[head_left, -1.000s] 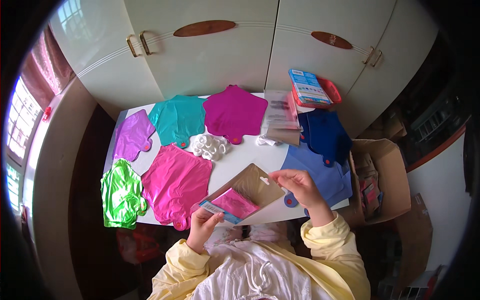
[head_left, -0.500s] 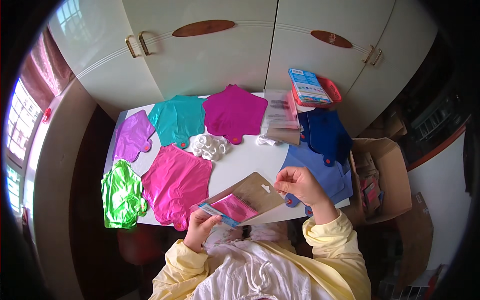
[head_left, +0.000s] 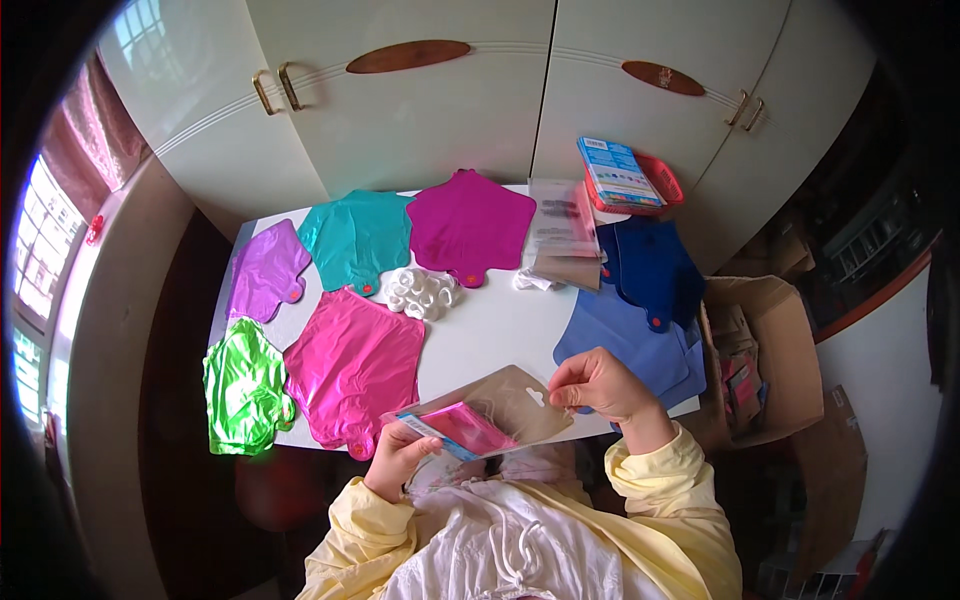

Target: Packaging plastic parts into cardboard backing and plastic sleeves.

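My left hand [head_left: 402, 455] grips the lower left end of a clear plastic bag [head_left: 515, 393] over the table's front edge. Inside the bag are a folded bright pink foil piece [head_left: 468, 428] and a blue-and-white card [head_left: 432, 436]. The bag's far end has a hang hole. Close by that end, my right hand [head_left: 600, 388] has thumb and fingers pinched together; what they hold, if anything, is too small to make out. Left of the bag lies a flat pink foil piece [head_left: 355, 370] with a tab, like an uninflated balloon.
More flat foil pieces lie around: green [head_left: 245, 385], lilac [head_left: 265, 270], teal [head_left: 358, 240], magenta [head_left: 470, 225], blue [head_left: 630, 340] and navy [head_left: 660, 270]. White ribbon coils [head_left: 420, 293], clear bags [head_left: 560, 220] and a red basket [head_left: 660, 180] share the table. A cardboard box [head_left: 790, 350] stands right.
The bag has tilted and its hang-hole end has shifted slightly right and down. My right hand has lowered a little, still pinched, beside that end. My left hand keeps its grip.
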